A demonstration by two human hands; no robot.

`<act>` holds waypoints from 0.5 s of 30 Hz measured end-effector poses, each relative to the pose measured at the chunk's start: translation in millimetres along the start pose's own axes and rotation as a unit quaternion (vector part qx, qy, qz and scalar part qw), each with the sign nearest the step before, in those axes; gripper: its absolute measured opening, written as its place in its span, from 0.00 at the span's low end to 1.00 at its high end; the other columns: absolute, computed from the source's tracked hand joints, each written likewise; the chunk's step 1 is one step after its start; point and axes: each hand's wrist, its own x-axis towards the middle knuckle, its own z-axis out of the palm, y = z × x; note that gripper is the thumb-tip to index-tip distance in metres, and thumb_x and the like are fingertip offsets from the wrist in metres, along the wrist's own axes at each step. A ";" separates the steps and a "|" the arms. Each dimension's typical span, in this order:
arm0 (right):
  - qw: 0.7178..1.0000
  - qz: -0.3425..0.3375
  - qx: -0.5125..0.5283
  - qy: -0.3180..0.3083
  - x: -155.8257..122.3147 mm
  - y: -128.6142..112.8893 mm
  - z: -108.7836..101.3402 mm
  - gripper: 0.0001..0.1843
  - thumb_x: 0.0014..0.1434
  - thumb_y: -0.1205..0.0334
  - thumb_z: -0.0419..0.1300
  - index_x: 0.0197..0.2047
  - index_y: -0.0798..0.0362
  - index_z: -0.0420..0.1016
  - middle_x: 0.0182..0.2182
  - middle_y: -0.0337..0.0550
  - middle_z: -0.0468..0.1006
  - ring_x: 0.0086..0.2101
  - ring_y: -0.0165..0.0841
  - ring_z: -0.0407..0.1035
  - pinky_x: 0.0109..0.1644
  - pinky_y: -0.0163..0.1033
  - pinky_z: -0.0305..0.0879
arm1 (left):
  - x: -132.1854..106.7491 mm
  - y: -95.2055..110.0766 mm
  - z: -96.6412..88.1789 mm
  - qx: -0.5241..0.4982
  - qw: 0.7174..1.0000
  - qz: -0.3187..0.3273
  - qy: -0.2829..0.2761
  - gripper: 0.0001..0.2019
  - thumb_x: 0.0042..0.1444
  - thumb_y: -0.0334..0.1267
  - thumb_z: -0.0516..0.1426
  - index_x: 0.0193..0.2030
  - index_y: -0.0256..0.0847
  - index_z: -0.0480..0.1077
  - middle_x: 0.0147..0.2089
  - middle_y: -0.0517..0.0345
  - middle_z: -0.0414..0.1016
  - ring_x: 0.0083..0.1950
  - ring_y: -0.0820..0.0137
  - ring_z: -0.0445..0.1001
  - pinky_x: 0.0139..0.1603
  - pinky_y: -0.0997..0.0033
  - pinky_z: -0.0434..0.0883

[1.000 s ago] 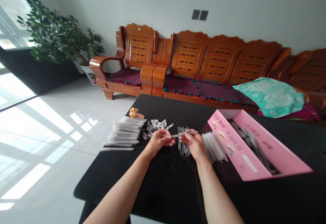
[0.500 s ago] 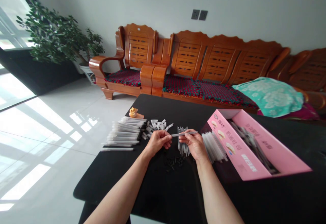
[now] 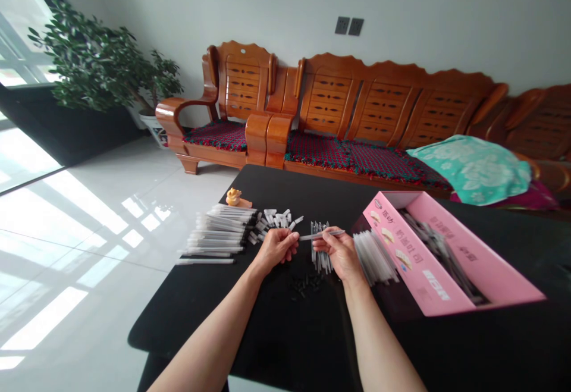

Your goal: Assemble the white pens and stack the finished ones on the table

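My right hand (image 3: 338, 251) pinches a thin grey pen tube (image 3: 322, 234), held level above the black table (image 3: 276, 332). Its left tip points at my left hand (image 3: 276, 245), whose fingers are curled shut; what they hold is too small to make out. Beneath my hands lie a bundle of thin refills (image 3: 320, 248) and several small black caps (image 3: 306, 286). Finished white pens (image 3: 220, 231) are stacked to the left, with loose white caps (image 3: 276, 219) behind them. A pile of clear tubes (image 3: 375, 256) lies right of my right hand.
An open pink box (image 3: 439, 285) with dark parts inside stands at the right. A small orange toy (image 3: 234, 197) sits at the table's far left edge. Wooden sofas (image 3: 339, 112), a green cloth (image 3: 475, 169) and a potted plant (image 3: 98, 59) stand beyond on the tiled floor.
My left hand has drawn back a little to the left, off the tip of the pen tube. My right hand and the tube stay almost still.
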 end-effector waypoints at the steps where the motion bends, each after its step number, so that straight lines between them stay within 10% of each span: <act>1: 1.000 0.000 -0.001 -0.001 0.2 0.5 -0.3 0.13 0.49 0.61 0.72 0.35 0.55 0.74 0.28 0.44 0.83 0.27 0.36 0.79 0.30 0.36 0.78 | -0.2 0.6 0.2 -0.007 1.000 0.007 0.001 0.22 0.53 0.54 0.60 0.26 0.34 0.68 0.20 0.59 0.70 0.15 0.80 0.64 0.11 0.83 0.56; 7: 1.000 -0.002 -0.002 0.004 1.3 2.2 -2.3 0.14 0.49 0.60 0.72 0.35 0.54 0.73 0.28 0.43 0.83 0.27 0.36 0.79 0.30 0.36 0.78 | -0.6 3.7 0.7 -0.080 0.996 0.038 0.005 0.22 0.41 0.46 0.70 0.36 0.35 0.68 0.24 0.62 0.71 0.20 0.76 0.70 0.19 0.80 0.68; 15: 1.000 0.001 -0.002 0.004 1.2 2.6 -3.2 0.14 0.49 0.59 0.72 0.35 0.54 0.74 0.28 0.44 0.83 0.27 0.36 0.79 0.30 0.36 0.78 | -1.2 2.5 -2.0 0.020 1.000 -0.020 -0.010 0.29 0.57 0.61 0.52 0.25 0.33 0.71 0.18 0.57 0.69 0.13 0.80 0.60 0.11 0.82 0.52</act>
